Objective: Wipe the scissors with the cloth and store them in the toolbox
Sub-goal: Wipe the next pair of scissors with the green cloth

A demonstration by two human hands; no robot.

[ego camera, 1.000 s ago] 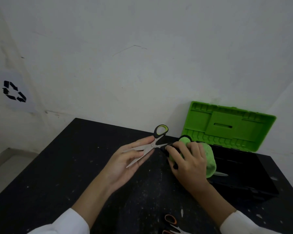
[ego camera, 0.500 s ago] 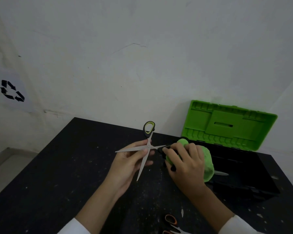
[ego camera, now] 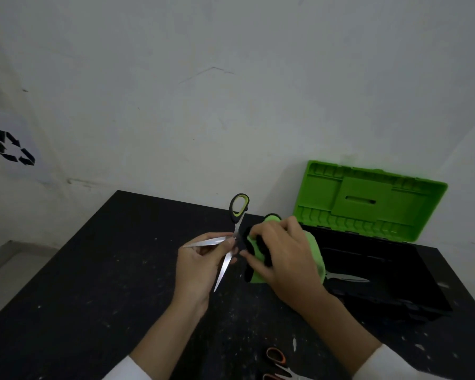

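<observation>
At frame centre above the dark bench (ego camera: 93,270), the left hand (ego camera: 200,267) pinches the wide-spread blades of the green-handled scissors (ego camera: 232,237), while the right hand (ego camera: 283,259) just beside grips the green cloth (ego camera: 317,256) and one handle, left of the open toolbox (ego camera: 381,270).

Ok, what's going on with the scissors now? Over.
Left hand pinching scissors, blades spread wide. Right hand holding green cloth and one handle. Toolbox open, nothing blocking it.
</observation>
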